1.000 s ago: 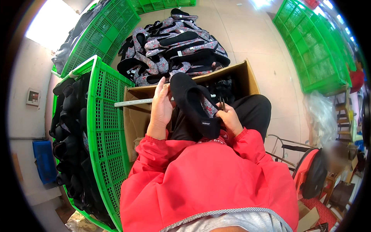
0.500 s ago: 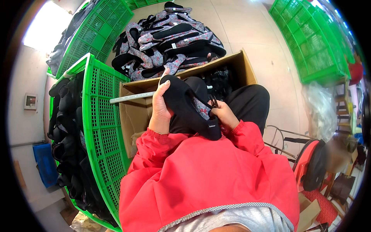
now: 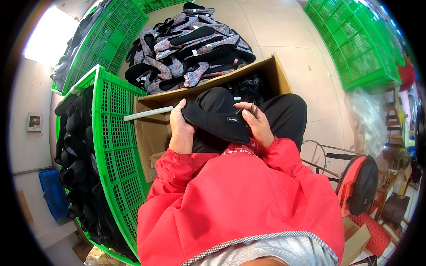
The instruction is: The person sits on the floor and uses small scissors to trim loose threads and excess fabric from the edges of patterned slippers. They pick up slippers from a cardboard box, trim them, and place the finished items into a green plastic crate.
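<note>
A black slipper [image 3: 215,122] with a small dark label on its side is held over my lap. My left hand [image 3: 181,126] grips one end of it, with the thumb on top. My right hand [image 3: 258,124] is closed beside the labelled end, its fingers bent. A thin dark tool [image 3: 253,108], perhaps thread snips, sticks up between those fingers; most of it is hidden in the hand. The slipper's inside is turned out of sight.
An open cardboard box [image 3: 279,75] with black items stands before my knees, a pale rod [image 3: 148,113] across it. Beyond lies a heap of floral-patterned black slippers [image 3: 191,48]. A green crate [image 3: 117,146] of black slippers stands left; more green crates [image 3: 350,44] stand right.
The slipper has been tipped from upright to lying sideways, so its labelled side shows and its floral lining no longer does. My left hand has lowered slightly; my right hand has shifted along the slipper.
</note>
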A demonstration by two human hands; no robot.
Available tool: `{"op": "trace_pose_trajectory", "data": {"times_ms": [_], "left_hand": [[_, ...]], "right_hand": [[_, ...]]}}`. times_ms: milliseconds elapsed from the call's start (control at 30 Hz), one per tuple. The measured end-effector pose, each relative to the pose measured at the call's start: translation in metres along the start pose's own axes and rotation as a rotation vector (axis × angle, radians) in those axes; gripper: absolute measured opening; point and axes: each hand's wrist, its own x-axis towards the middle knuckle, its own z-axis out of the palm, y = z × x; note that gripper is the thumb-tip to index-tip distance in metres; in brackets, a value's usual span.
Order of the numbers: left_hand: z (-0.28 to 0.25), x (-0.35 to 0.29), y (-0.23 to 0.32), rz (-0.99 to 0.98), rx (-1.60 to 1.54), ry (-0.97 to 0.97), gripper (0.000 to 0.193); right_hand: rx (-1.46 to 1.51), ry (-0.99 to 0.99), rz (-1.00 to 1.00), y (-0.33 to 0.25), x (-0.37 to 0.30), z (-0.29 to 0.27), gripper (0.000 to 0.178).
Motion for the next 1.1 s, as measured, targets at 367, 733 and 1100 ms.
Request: {"op": "trace_pose_trajectory", "data": {"times_ms": [367, 733, 1100], "left_hand": [[0.005, -0.002, -0.014, -0.053, 0.030, 0.088, 0.020], [0.019, -0.035, 0.012, 0.161, -0.136, -0.208, 0.027], [0.045, -0.081, 0.009, 0.708, -0.098, -0.519, 0.049]], "right_hand": [[-0.207, 0.384, -0.072, 0.037, 0.015, 0.004, 0.014], [0.061, 0.216, -0.206, -0.011, 0.000, 0.021, 0.019], [0.193, 0.207, 0.562, 0.009, 0.005, -0.008, 0.035]]}}
